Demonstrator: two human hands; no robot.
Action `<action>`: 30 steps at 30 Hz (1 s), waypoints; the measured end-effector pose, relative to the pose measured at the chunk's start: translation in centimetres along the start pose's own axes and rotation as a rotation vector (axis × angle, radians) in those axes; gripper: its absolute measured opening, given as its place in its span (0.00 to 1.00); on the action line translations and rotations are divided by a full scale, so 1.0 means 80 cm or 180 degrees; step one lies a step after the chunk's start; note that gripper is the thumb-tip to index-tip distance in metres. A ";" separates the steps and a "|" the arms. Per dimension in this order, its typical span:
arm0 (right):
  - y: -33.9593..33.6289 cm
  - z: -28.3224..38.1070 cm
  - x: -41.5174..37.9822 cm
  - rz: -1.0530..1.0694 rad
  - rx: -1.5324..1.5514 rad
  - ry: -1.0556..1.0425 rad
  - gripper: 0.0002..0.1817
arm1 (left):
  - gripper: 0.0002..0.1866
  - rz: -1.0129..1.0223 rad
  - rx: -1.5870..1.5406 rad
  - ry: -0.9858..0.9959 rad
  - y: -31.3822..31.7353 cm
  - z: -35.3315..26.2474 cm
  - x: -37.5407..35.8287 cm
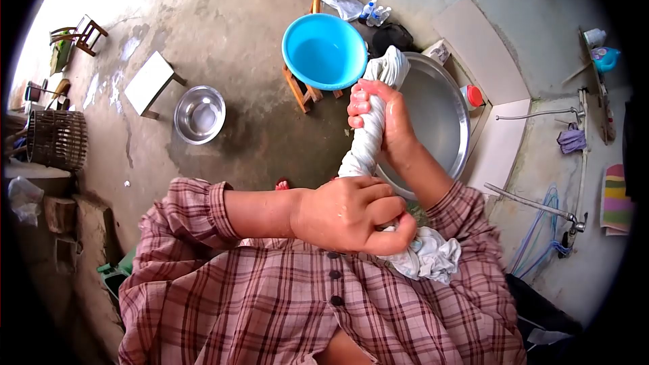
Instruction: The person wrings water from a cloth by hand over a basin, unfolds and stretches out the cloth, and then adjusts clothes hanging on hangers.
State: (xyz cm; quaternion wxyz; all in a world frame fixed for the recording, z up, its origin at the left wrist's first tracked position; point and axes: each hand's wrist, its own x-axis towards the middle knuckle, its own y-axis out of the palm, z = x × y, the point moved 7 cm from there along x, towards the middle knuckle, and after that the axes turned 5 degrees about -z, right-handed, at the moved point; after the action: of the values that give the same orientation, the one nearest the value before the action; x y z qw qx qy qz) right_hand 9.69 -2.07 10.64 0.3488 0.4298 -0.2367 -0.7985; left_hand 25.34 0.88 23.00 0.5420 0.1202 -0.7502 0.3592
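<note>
A white cloth [366, 140], twisted into a tight rope, runs between my two hands in front of my chest. My left hand [355, 216] is closed around its lower part, and a crumpled end bunches out below the fist. Higher up, my right hand [387, 118] wraps around the twisted length, with a folded end sticking out above. Both hands look wet. Beneath and beyond the right hand is a large metal basin [465, 118] with cloudy water in it. A blue plastic basin [297, 61] sits on a wooden chair just past the cloth's upper end.
On the floor to the left are a small metal bowl [182, 119] and a low white stool [150, 84]. A woven basket [57, 138] stands farther left. Two taps, one a lower tap [534, 207], stick out from the right wall. A red-lidded jar [474, 96] stands beside the large basin.
</note>
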 end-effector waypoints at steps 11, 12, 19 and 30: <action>0.002 -0.049 0.005 -0.0276 -0.1297 0.0574 0.07 | 0.13 0.1238 0.0304 0.0511 0.064 -0.030 -0.026; 0.003 -0.049 0.005 -0.0339 -0.1502 0.0512 0.08 | 0.13 0.1156 0.0254 0.0417 0.069 -0.028 -0.029; -0.004 -0.061 0.016 -0.0357 -0.2253 0.0393 0.08 | 0.12 0.1320 0.0251 0.0247 0.119 -0.021 -0.070; -0.050 -0.080 0.051 -0.0373 -0.2674 0.0188 0.08 | 0.13 0.1706 0.0100 -0.0221 0.192 0.010 -0.119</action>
State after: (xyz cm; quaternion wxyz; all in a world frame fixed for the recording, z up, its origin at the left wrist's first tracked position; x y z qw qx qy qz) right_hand 12.16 -3.10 2.53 0.4543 0.2858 0.1441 -0.8314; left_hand 19.64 9.28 8.01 0.3996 -0.0620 -0.7677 0.4970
